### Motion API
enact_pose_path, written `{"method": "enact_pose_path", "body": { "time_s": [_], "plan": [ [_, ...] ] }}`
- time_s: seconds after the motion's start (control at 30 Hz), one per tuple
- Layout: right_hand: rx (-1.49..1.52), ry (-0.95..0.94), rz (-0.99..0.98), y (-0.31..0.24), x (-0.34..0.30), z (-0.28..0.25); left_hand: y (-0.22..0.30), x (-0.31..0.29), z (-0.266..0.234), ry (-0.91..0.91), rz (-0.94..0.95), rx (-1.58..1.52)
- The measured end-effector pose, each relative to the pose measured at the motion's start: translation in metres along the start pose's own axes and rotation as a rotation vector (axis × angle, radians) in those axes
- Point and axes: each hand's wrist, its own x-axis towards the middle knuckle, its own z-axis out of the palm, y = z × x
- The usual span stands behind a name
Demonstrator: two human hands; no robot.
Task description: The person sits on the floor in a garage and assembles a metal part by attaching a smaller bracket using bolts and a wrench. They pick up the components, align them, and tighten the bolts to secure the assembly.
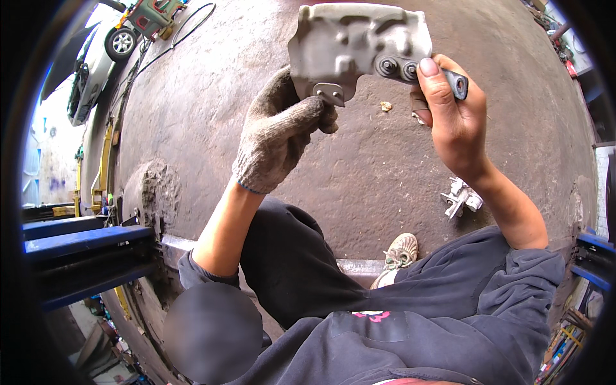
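A grey stamped-metal heat shield (321,38) is held up in front of me, above the floor. Two dark bolts with washers (389,66) sit on its lower right part. From there a dark bracket (458,83) with a hole in its end sticks out to the right. My left hand (279,128), in a dirty knitted glove, grips the shield's lower left edge by a small riveted tab (330,92). My bare right hand (452,109) is closed on the bracket side, thumb pressed beside the bolts. Its other fingers are partly hidden behind.
A pale metal part (461,197) lies on the brown floor (359,173) below my right forearm, near my shoe (402,251). Blue lift arms (90,240) reach in at both sides. A car (96,61) and a black cable (176,42) are at far left.
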Motion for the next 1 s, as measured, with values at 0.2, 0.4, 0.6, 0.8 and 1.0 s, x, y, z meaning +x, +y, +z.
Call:
{"method": "enact_pose_path", "body": {
  "time_s": [0.2,0.4,0.6,0.8,1.0],
  "plan": [
    [-0.020,0.001,0.014,0.002,-0.002,0.000,0.000,0.000,0.000,0.011,-0.020,0.027],
    [-0.169,-0.026,-0.130,0.012,-0.006,-0.001,-0.002,0.002,0.001,0.078,-0.072,0.046],
    [-0.205,-0.061,-0.137,0.012,-0.006,-0.001,-0.002,0.001,-0.006,0.056,-0.060,0.015],
    [-0.122,-0.066,-0.045,0.014,-0.005,-0.001,-0.001,0.000,-0.005,0.114,-0.047,0.017],
    [-0.158,-0.097,-0.031,0.008,-0.006,-0.001,0.000,-0.002,-0.005,0.133,-0.035,0.037]
  ]
}}
